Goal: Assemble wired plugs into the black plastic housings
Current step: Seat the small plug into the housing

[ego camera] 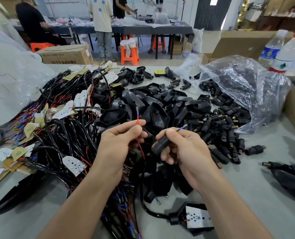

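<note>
My left hand pinches a thin red wire that stands up from the fingers and ends in a blue-sleeved metal pin. My right hand grips a short black plastic tube, and a black wire with a blue-tipped pin pokes out past its fingertips. Both hands hover over a heap of black housings in the table's middle. A tangle of black and red wired LED boards lies to the left. One housing with a white LED board lies near the front edge.
Black plug sleeves with brass tips spill from a clear plastic bag at the right. Two water bottles and cardboard boxes stand at the far right. A large plastic sheet covers the left. Several people work at a far table.
</note>
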The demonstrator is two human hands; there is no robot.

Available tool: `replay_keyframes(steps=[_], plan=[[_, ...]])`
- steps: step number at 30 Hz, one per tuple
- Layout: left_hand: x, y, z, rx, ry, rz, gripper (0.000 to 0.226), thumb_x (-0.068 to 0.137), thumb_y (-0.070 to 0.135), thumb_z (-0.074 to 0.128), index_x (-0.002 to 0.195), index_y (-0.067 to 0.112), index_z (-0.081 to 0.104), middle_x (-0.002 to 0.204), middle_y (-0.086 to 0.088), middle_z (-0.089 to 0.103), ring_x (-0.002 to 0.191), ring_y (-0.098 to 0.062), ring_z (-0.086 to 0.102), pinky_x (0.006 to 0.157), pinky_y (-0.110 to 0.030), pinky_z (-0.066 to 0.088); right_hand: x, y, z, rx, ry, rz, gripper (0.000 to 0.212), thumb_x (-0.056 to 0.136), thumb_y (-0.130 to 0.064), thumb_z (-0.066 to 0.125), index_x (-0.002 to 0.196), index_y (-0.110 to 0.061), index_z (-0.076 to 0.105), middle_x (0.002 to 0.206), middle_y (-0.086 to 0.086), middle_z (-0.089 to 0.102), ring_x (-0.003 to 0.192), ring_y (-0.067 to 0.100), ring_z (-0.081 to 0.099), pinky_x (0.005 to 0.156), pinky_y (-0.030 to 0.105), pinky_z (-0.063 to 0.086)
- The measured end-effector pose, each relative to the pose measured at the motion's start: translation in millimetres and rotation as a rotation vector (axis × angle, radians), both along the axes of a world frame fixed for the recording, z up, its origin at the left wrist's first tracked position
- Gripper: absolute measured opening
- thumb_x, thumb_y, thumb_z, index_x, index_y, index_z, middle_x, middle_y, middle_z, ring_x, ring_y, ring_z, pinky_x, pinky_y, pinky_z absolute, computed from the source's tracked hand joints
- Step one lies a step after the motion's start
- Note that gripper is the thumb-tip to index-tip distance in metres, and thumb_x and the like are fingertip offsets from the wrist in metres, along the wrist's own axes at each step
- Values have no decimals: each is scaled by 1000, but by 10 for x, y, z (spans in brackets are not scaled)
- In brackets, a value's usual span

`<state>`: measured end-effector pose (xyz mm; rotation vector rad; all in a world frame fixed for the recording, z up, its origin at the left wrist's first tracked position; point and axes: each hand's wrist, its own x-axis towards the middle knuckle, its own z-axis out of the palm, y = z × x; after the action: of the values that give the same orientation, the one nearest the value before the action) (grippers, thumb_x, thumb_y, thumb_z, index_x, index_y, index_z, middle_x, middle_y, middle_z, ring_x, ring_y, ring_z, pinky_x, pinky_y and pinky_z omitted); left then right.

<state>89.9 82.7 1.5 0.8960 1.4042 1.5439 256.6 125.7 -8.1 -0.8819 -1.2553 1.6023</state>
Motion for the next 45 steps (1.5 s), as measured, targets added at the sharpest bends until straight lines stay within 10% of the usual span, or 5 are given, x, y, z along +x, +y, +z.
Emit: replay_keyframes(steps=[11,16,27,36,45], plan=[[12,-19,-61,-109,426,12,18,71,45,67,73,33,80,74,4,76,80,-18,73,80,-40,60,-12,12,-4,-140,246,-168,34,108,-19,47,96,1,71,93,29,73,60,22,68,52,25,54],[42,-16,-122,-67,570,133,8,78,44,73,71,42,77,64,9,70,61,-4,64,54,-14,46,-21,2,18,-129,241,-147,34,108,-17,46,92,-1,72,96,31,72,61,23,68,53,26,55],[101,-34,-134,-3,545,217,11,83,41,71,73,43,77,55,8,67,49,-11,61,43,-16,44,-18,-1,28,-108,202,-140,35,109,-15,45,94,-1,73,96,26,75,67,24,69,59,28,58],[53,-21,-128,56,547,44,10,75,35,79,68,43,79,77,18,73,85,-2,66,76,-24,47,9,59,-3,-169,276,-154,35,109,-18,46,98,2,72,94,25,75,67,22,70,62,28,59],[64,-63,-86,147,742,133,35,79,21,87,68,52,75,77,30,69,87,1,62,76,-3,41,-5,-11,51,-111,128,-71,33,108,-9,40,95,-2,70,88,21,75,67,22,69,60,28,58]])
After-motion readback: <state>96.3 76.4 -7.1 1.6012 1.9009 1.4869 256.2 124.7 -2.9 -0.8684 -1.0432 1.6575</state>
